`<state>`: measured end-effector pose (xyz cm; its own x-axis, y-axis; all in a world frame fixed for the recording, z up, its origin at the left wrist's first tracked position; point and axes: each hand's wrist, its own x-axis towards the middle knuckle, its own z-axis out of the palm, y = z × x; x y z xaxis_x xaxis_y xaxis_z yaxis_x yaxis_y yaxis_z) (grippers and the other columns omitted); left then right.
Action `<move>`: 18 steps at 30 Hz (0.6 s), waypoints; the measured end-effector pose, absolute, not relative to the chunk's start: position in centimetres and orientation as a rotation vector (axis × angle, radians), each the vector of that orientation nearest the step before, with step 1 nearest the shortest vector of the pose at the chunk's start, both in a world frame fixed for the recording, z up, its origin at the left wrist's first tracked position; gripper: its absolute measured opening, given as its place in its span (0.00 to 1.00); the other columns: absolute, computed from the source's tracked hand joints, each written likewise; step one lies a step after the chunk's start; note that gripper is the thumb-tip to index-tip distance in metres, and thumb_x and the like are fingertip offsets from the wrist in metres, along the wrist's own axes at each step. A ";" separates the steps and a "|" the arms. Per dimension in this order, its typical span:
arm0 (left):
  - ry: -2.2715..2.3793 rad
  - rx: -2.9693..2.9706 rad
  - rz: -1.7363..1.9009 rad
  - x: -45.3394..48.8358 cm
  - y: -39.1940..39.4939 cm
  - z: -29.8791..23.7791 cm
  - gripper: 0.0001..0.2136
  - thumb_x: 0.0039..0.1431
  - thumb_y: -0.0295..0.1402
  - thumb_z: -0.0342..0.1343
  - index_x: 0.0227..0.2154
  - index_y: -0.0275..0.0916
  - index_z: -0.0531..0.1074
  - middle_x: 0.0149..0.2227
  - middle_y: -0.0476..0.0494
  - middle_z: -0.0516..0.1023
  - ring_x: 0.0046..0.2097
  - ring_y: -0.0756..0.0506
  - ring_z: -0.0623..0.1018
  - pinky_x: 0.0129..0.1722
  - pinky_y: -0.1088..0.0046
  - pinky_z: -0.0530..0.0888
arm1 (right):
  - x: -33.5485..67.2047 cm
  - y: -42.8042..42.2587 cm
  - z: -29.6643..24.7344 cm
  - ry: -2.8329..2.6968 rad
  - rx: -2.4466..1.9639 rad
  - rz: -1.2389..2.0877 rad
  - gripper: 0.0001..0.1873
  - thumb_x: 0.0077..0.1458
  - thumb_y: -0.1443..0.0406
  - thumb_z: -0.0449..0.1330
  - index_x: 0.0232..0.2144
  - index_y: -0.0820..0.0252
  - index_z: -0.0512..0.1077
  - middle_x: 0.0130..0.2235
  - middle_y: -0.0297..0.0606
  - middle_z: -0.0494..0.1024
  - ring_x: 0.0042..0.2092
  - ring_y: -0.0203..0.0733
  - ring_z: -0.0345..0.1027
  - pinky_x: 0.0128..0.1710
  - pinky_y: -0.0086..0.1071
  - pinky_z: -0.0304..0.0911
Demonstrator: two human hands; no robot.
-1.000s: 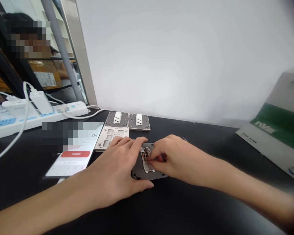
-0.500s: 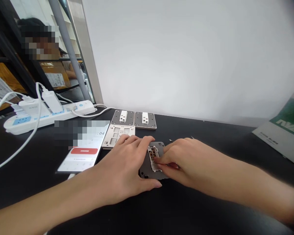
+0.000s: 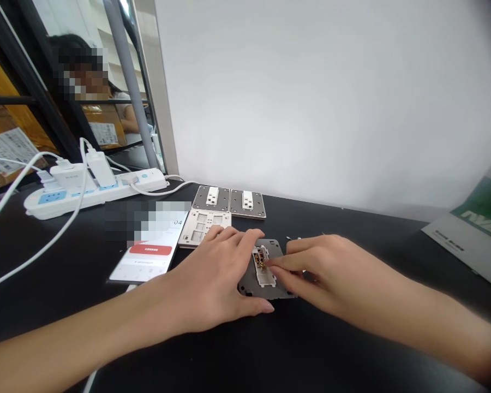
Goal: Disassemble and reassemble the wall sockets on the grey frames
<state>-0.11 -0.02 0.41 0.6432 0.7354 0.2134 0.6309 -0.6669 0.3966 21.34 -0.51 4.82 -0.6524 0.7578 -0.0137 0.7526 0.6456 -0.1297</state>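
Note:
A dark grey wall socket panel (image 3: 275,250) lies back side up on the black desk. In its middle sits an uncovered white housing (image 3: 267,279) with brass contacts (image 3: 259,258) in its far part. My left hand (image 3: 219,281) grips the panel from the left, fingers over the far edge and thumb at the near edge. Over the housing's right side, my right hand (image 3: 323,267) is closed in a pinch, its fingertips touching the area beside the brass contacts. What the pinch holds, if anything, is hidden by the fingers.
Two finished-looking socket panels (image 3: 219,206) (image 3: 254,210) and a white frame (image 3: 187,233) lie behind my left hand. Left of them are a phone (image 3: 141,267) and a white power strip (image 3: 65,203) with cables. A green-and-white package (image 3: 458,232) stands right. A person sits beyond the rack.
The view has shifted slightly, so everything appears a little further right. My right fingertips have lifted back somewhat from the housing, showing more of it. My left hand keeps its grip.

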 end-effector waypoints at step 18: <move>1.251 2.455 0.381 -0.4 0.2 1.3 0.41 0.51 0.56 0.58 0.63 0.41 0.55 0.60 0.35 0.66 0.62 0.29 0.60 0.54 0.51 0.66 | 26.4 1.4 4.8 -2.549 -1.376 0.191 0.20 0.60 0.54 0.56 0.51 0.52 0.74 0.51 0.39 0.76 0.50 0.46 0.70 0.50 0.41 0.65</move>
<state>-0.37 0.22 1.30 0.5720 0.8168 0.0753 0.7204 -0.5441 0.4302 26.37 1.39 4.78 -0.5285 0.8363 0.1460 0.8051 0.5483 -0.2261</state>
